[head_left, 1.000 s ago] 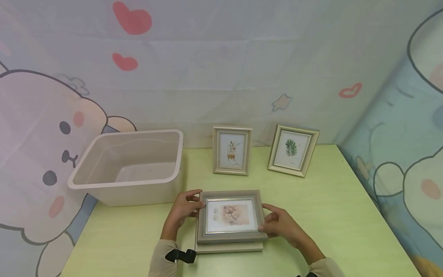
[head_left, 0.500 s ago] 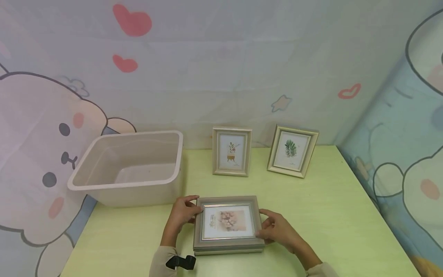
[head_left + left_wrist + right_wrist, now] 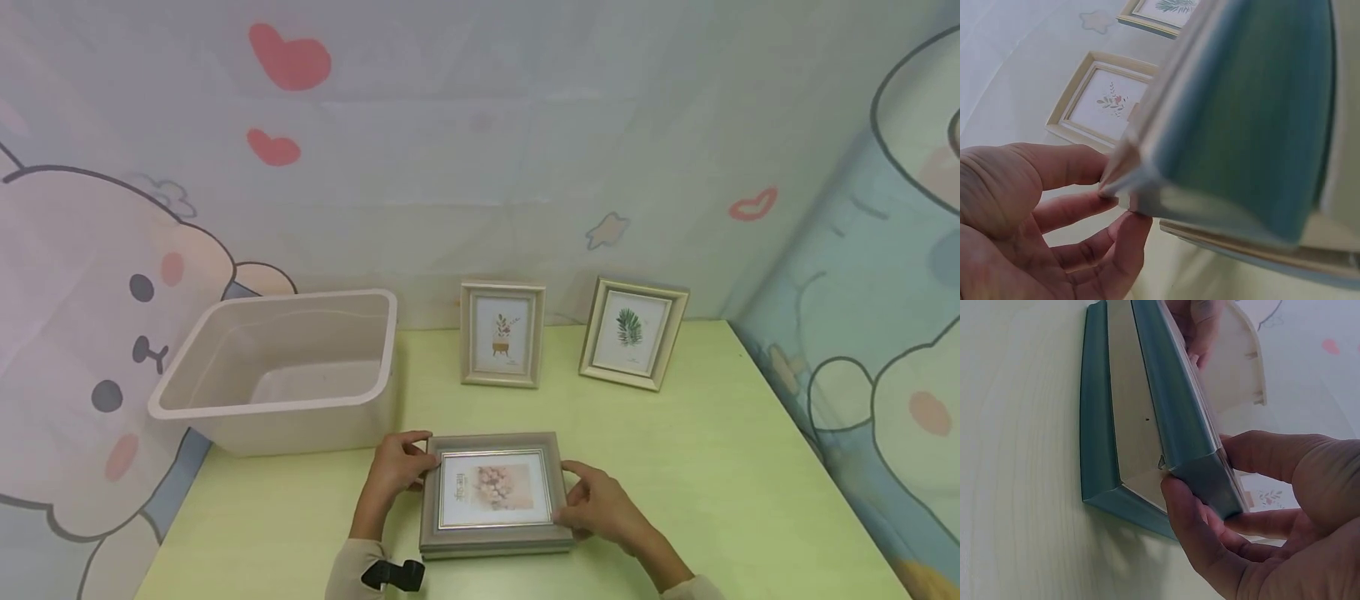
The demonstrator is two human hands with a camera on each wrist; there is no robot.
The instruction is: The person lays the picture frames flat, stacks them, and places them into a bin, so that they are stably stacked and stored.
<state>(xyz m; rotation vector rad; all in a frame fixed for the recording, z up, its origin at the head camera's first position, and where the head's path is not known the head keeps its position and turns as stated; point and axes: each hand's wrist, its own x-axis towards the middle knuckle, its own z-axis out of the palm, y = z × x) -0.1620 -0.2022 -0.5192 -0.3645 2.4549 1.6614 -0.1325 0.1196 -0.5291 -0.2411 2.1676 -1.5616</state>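
In the head view, a grey-brown picture frame [image 3: 498, 493] with a pink flower print lies face up over a second frame [image 3: 1137, 515], whose teal side shows in the right wrist view. My left hand [image 3: 395, 465] pinches the upper frame's left side, its thumb and fingers at a corner in the left wrist view. The upper frame's right side is held by my right hand [image 3: 603, 504], with fingers at its teal edge in the right wrist view. The lower frame is mostly hidden in the head view. I cannot tell whether the two frames touch all round.
A beige plastic bin [image 3: 277, 410] stands at the left of the green table [image 3: 697, 467]. Two light frames stand at the back: a potted-plant print [image 3: 502, 335] and a green-leaf print [image 3: 632, 333], the latter turned slightly. A cartoon-printed cloth [image 3: 465, 158] hangs behind.
Both hands have brought the upper frame toward me and slightly left, so it now covers most of the lower frame's front edge. The head view has tilted up a little.
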